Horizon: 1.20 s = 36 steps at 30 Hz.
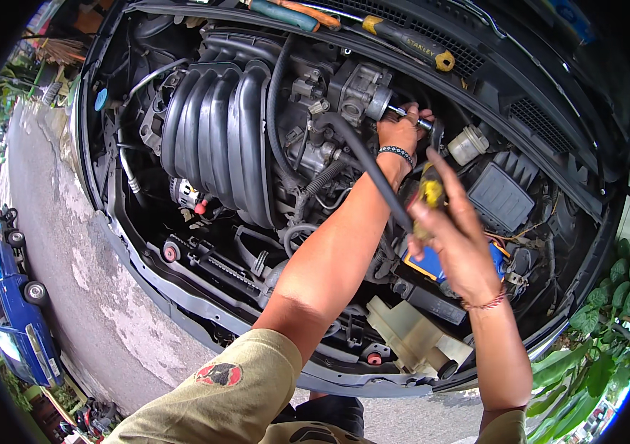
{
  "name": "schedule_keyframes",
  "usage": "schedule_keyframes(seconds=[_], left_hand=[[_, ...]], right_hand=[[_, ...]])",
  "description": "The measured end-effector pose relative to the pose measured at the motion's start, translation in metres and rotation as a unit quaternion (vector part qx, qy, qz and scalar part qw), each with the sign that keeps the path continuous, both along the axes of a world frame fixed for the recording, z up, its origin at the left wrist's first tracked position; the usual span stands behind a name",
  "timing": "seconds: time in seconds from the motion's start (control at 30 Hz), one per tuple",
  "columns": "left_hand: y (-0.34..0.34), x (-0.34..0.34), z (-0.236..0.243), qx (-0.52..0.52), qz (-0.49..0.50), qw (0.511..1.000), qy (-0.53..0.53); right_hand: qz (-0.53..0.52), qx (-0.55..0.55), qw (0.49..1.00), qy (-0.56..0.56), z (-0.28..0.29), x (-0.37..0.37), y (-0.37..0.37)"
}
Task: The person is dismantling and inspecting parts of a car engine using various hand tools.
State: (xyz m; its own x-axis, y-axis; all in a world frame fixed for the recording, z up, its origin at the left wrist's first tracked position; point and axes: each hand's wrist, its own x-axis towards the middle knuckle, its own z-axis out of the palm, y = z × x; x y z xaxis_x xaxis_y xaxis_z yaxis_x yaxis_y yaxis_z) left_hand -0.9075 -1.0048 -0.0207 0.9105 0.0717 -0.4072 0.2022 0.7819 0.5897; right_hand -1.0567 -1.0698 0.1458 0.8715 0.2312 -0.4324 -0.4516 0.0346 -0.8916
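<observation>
Held a ratchet wrench (431, 177) beside the throttle body (363, 87).
Clamped the left hand (400, 132) around its shaft (424, 124); put the right hand (454, 240) to the handle (433, 194), too blurred to tell whether closed; reached over a blue battery (437, 272).

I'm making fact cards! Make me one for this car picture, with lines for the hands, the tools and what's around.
Place: open car engine bay
Left hand: gripping a metal shaft
Right hand: at a yellow-and-dark handle; blurred, so its grip is unclear
Big engine part: ribbed black cover
Other tools, near the top: blue handle, orange handle, screwdriver-like tool
Outside: blue vehicle at left, leafy green plant at right
</observation>
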Motion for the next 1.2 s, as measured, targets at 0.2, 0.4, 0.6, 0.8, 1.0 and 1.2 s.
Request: schedule_keyframes(seconds=[0.2, 0.4, 0.6, 0.8, 1.0, 1.2], left_hand=[[0.001, -0.005, -0.003, -0.037, -0.003, 0.999, -0.007], [0.001, 0.000, -0.004, -0.036, 0.011, 0.999, -0.007], [0.003, -0.009, -0.017, 0.206, -0.003, 0.976, 0.069], [-0.004, -0.011, -0.003, 0.116, 0.020, 0.992, 0.051], [0.002, -0.021, 0.001, 0.095, -0.019, 0.995, 0.034], [0.011, -0.051, 0.023, -0.104, -0.037, 0.993, 0.033]], right_hand=[[-0.110, 0.010, 0.992, -0.056, 0.032, 0.055, -0.013], [0.040, -0.049, 0.998, -0.013, 0.000, -0.001, 0.014], [0.026, 0.013, 1.000, 0.012, -0.011, -0.005, 0.013], [-0.017, 0.042, 0.996, 0.074, 0.002, 0.001, 0.006], [-0.129, 0.216, 0.952, 0.172, -0.011, 0.005, -0.008], [-0.086, 0.211, 0.953, 0.198, -0.016, 0.012, -0.004]])
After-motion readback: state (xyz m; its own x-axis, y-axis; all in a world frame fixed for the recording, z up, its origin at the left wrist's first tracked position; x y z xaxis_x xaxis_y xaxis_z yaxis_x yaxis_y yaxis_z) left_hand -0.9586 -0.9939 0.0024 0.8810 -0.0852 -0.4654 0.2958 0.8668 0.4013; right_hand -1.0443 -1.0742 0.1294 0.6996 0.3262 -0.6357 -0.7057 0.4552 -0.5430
